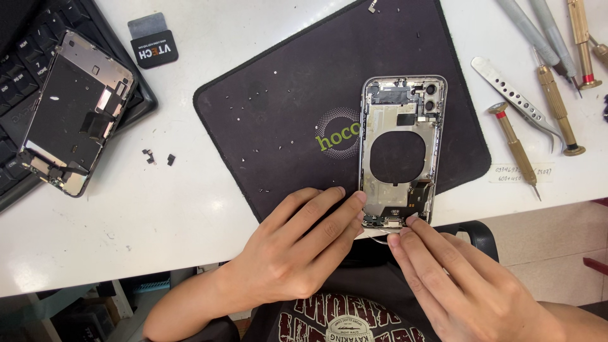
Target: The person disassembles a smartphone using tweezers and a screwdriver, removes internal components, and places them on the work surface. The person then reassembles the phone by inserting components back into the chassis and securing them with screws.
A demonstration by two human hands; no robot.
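An opened phone housing [401, 152], silver-framed with a round dark cutout in its middle, lies on a dark work mat [285, 95]. My left hand [297, 247] rests at the table's front edge, its fingertips pressing the housing's lower left corner. My right hand [462, 278] comes in from below right, fingertips pinching at the housing's bottom edge, where a thin metal part shows. What the fingers pinch is too small to tell.
A detached phone screen [76, 114] lies face down on a black keyboard [19, 38] at the left. Several small screws dot the mat. Tweezers [516, 98] and brass-handled screwdrivers [557, 107] lie at the right. Small dark parts [158, 157] sit on the white table [158, 215].
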